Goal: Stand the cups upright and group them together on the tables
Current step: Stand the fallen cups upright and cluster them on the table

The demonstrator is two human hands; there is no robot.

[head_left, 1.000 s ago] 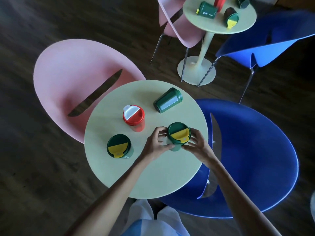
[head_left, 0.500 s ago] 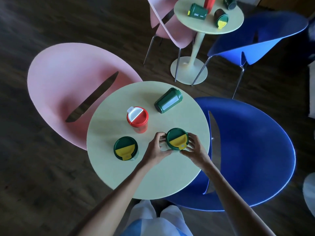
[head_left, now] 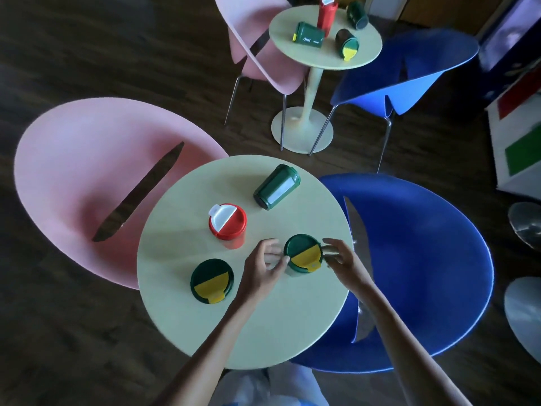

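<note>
On the near round table (head_left: 263,323) a green cup with a yellow lid flap (head_left: 303,253) stands upright between my hands. My left hand (head_left: 262,269) is just left of it with fingers spread and the thumb at its side. My right hand (head_left: 342,259) is just right of it, fingers apart by the lid. A second green and yellow cup (head_left: 212,281) and a red cup with a white flap (head_left: 227,224) stand upright. A green cup (head_left: 276,187) lies on its side at the far edge.
A far round table (head_left: 366,58) carries an upright red cup (head_left: 327,14) and three green cups lying down (head_left: 308,39), (head_left: 347,43), (head_left: 357,14). Pink chairs (head_left: 73,177) and blue chairs (head_left: 424,259) flank both tables on a dark wooden floor.
Both hands gripped the green and yellow cup before; now their fingers have loosened and spread beside it. The cup stands on the table. The view has tilted up slightly.
</note>
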